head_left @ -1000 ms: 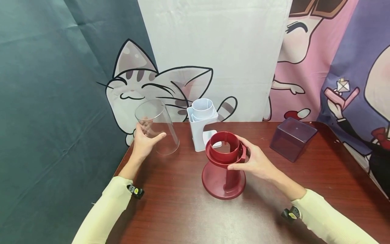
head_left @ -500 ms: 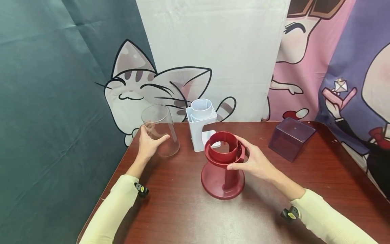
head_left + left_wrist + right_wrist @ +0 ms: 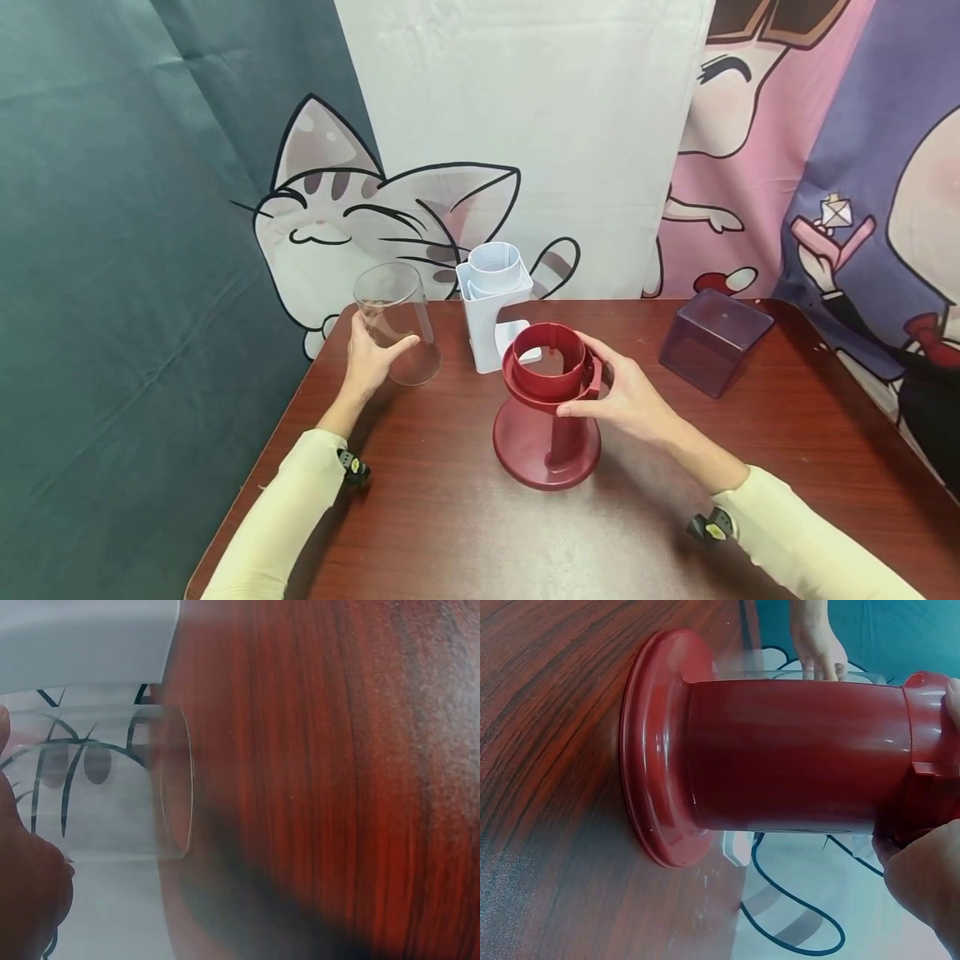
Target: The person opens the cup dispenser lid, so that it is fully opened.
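Note:
A clear cylinder (image 3: pixel 392 287), open at the top, stands nearly upright at the back left of the table. My left hand (image 3: pixel 366 360) grips its near left side, thumb in front and fingers behind. In the left wrist view the cylinder (image 3: pixel 112 787) runs sideways past part of that hand (image 3: pixel 34 892). A red stand (image 3: pixel 551 467) with a round base and a ring-shaped top rests on the table in the middle. My right hand (image 3: pixel 630 392) holds the ring's right side. The stand's column (image 3: pixel 795 754) fills the right wrist view, fingers (image 3: pixel 930 874) at its top.
A white holder (image 3: pixel 487 325) with a round cup on top stands just behind the red stand, right of the cylinder. At the back right sits a translucent purple box (image 3: pixel 712 342). A printed curtain (image 3: pixel 585 142) hangs behind the brown table (image 3: pixel 465 517).
My left hand has moved slightly right and toward me with the clear cylinder, which now stands more upright. The right hand and red stand have stayed in place.

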`<state>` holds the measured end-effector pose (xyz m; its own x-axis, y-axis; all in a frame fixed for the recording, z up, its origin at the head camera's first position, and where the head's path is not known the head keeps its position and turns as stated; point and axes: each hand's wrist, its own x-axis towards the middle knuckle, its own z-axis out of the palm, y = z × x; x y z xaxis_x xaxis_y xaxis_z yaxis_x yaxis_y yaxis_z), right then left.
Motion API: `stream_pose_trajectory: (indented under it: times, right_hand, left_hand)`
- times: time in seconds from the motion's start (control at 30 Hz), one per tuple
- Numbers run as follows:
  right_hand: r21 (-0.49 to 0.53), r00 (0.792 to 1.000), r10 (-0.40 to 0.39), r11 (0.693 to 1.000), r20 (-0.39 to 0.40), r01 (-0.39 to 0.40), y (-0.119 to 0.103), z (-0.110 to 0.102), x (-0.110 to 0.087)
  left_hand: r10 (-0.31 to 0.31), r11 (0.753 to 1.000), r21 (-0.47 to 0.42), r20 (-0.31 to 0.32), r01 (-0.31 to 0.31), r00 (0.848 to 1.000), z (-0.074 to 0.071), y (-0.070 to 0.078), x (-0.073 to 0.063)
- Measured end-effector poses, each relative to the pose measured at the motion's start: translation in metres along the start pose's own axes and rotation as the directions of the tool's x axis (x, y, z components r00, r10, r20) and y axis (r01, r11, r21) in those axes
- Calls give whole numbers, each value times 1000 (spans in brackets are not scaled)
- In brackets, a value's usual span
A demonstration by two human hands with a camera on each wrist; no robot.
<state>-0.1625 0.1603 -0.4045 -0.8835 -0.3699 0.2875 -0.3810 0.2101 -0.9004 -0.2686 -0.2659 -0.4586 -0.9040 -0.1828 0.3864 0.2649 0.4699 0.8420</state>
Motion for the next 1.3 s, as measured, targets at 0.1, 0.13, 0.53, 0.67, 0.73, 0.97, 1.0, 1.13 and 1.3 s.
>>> stream_pose_trajectory:
  times: [0.1, 0.13, 0.53, 0.67, 0.73, 0.97, 1.0, 1.13, 1.3]
  right_hand:
    - [6, 1000, 3, 1000, -7, -3, 0, 0, -1]
    - [9, 1000, 6, 1000, -8, -6, 0, 0, -1]
    - [8, 997, 34, 999, -62, -34, -5, -5, 1]
    - [-7, 996, 36, 999, -88, -36, -8, -11, 4]
    - [-9, 994, 37, 999, -99, -38, -9, -15, 6]
    - [-72, 988, 36, 996, -149, -47, -7, -31, 10]
    - [-88, 986, 35, 995, -160, -49, -6, -33, 11]
    - [-122, 979, 26, 991, -201, -51, -2, -42, 15]
    - [-139, 971, 18, 989, -239, -52, 3, -49, 21]
  left_hand:
    - [-23, 1000, 15, 10, 23, 1000, -1, 1, -1]
    - [-31, 999, 17, 15, 31, 999, -1, 1, -1]
    - [-64, 998, -20, 100, 66, 993, -7, 5, -3]
    - [-51, 997, -46, 119, 56, 992, -10, 6, -6]
    - [-35, 998, -54, 127, 43, 991, -11, 7, -7]
    - [-9, 999, -44, 151, 16, 989, -15, 4, -10]
    - [-8, 999, -37, 151, 14, 988, -16, 3, -10]
    - [6, 999, -37, 151, 0, 989, -17, 3, -11]
    - [15, 999, -50, 146, -8, 989, -16, 3, -12]
